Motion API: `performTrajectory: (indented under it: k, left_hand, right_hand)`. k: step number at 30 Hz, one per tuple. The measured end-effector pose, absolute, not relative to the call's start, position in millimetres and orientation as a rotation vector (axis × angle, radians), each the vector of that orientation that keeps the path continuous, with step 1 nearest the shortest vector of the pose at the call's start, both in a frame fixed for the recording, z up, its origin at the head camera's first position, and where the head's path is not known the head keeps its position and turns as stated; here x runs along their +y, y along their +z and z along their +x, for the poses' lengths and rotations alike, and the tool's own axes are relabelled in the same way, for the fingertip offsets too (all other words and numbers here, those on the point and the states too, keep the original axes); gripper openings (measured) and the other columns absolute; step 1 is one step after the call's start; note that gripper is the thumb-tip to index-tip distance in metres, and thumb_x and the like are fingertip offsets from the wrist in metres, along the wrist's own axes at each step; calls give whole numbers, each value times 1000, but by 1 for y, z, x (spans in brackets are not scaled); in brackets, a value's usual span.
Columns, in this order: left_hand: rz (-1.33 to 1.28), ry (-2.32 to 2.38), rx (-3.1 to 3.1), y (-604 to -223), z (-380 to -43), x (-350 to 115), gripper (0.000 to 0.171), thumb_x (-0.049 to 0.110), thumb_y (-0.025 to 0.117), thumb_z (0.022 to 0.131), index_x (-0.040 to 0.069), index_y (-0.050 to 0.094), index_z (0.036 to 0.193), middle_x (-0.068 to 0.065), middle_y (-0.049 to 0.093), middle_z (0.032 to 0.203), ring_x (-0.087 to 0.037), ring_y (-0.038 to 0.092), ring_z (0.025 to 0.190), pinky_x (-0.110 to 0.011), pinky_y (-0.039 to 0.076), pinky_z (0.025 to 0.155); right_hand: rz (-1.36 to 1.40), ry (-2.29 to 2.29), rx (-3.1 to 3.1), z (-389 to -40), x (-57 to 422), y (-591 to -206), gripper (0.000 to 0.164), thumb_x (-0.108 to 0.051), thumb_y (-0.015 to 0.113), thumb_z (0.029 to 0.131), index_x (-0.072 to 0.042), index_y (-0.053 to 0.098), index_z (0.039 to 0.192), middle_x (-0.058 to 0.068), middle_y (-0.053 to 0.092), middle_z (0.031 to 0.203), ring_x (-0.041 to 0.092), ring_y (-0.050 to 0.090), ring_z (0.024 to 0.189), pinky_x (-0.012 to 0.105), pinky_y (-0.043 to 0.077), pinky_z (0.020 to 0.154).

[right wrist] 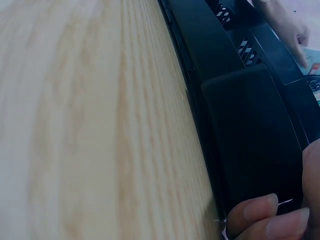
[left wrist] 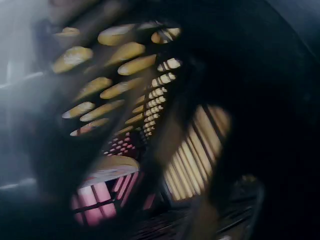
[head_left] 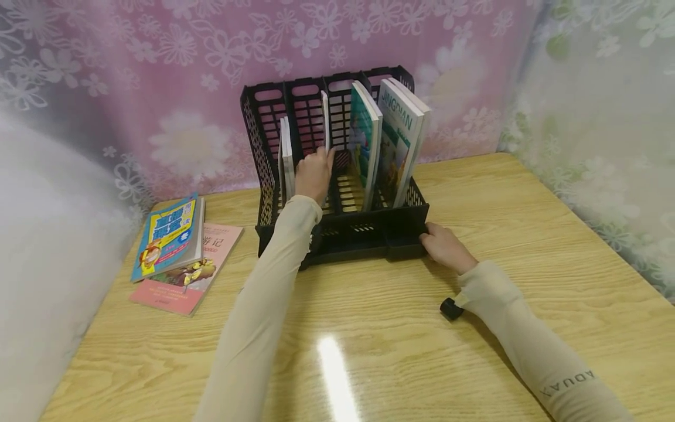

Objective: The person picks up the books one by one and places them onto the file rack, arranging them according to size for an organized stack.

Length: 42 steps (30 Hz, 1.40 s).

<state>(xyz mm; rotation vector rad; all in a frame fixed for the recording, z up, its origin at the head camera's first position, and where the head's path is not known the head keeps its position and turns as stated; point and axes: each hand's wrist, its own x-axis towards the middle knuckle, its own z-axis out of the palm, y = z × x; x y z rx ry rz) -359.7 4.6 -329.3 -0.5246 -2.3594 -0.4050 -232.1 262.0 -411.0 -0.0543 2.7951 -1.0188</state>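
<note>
A black slotted desktop file rack [head_left: 364, 240] stands on the table, several upright books in its compartments. My left hand [head_left: 312, 174] reaches inside and pinches the near edge of a thin white-edged book [head_left: 325, 120], whose lower part the hand hides. At the rack's front right corner, my right hand [head_left: 445, 247] grips the plastic; its fingertips [right wrist: 287, 225] curl on the black end in the right wrist view. The left wrist view is dark and shows the rack's slotted wall [left wrist: 150, 105], with no hand discernible.
Left of the rack, a blue-and-yellow book [head_left: 169, 234] lies on a pink book [head_left: 192, 281]. Inside the rack, thin books [head_left: 286, 158] lean left, a teal book [head_left: 365, 140] and a JINGDIAN book [head_left: 401, 138] right. A floral curtain [head_left: 221, 105] hangs behind the wooden table [head_left: 390, 351].
</note>
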Motion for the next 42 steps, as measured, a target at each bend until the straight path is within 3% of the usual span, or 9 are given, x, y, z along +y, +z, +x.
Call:
performTrajectory:
  k: [6, 10, 16, 26, 29, 33, 36, 39, 42]
  left_hand:
    - [-456, -712, -2589, -340, -367, -1, 32, 32, 56, 97, 2, 63, 91, -20, 68, 86, -35, 68, 82, -43, 52, 67]
    - [-383, -771, -2746, -343, -370, 1, 29, 32, 63, 92, 3, 65, 96, -20, 66, 96, -33, 66, 89, -42, 51, 71]
    - [-381, -832, -2910, -346, -374, 11, 39, 25, 46, 103, 0, 48, 133, -28, 59, 115, -38, 64, 98, -46, 51, 80]
    - [-352, -1178, -2809, -346, -369, 7, 54, 6, 45, 101, 14, 30, 152, -10, 57, 134, -32, 42, 133, -39, 43, 97]
    - [-344, -1135, -2864, -346, -369, 8, 65, 0, 48, 98, 19, 22, 155, -7, 60, 131, -31, 54, 121, -32, 45, 76]
    - [-310, -1077, -2946, -344, -372, 11, 83, -8, 50, 92, 26, 11, 156, -4, 59, 132, -30, 64, 82, -29, 31, 54]
    - [-311, -1029, -2963, -343, -372, 12, 84, -8, 51, 91, 25, 9, 157, -6, 57, 136, -29, 64, 84, -29, 35, 56]
    - [-310, -956, -2964, -345, -371, 12, 81, -5, 52, 92, 23, 11, 156, -7, 57, 135, -30, 63, 104, -33, 43, 66]
    - [-319, -941, -2964, -345, -370, 13, 78, -3, 51, 93, 20, 12, 156, -8, 57, 135, -33, 61, 109, -40, 47, 75]
  right_hand:
    - [-43, -1042, 2784, -233, 261, -411, 53, -17, 27, 99, 17, 32, 139, 17, 56, 82, 24, 54, 63, 38, 45, 66]
    - [-45, -1035, 2775, -232, 262, -410, 54, -17, 27, 99, 17, 30, 140, 18, 55, 86, 23, 53, 65, 38, 44, 66]
    - [-50, -1039, 2766, -232, 263, -409, 56, -18, 26, 100, 18, 22, 144, 27, 55, 99, 29, 54, 75, 41, 43, 74]
    - [-59, -1030, 2787, -232, 264, -413, 56, -16, 27, 99, 20, 25, 141, 28, 55, 99, 30, 55, 74, 42, 44, 72]
    - [-67, -1049, 2770, -232, 263, -415, 55, -16, 27, 99, 19, 25, 141, 23, 56, 90, 26, 55, 67, 39, 45, 67]
    - [-42, -1099, 2744, -233, 262, -414, 51, -16, 26, 99, 17, 32, 137, 16, 53, 80, 21, 49, 57, 35, 43, 58]
    - [-45, -1085, 2765, -234, 261, -414, 51, -16, 26, 99, 17, 34, 136, 24, 56, 91, 30, 56, 68, 41, 47, 65]
    - [-62, -1045, 2787, -235, 261, -414, 54, -17, 26, 99, 19, 28, 140, 34, 53, 112, 39, 56, 90, 47, 45, 79]
    - [-63, -1039, 2781, -234, 262, -414, 56, -17, 26, 99, 19, 24, 142, 33, 52, 114, 37, 56, 91, 46, 45, 80]
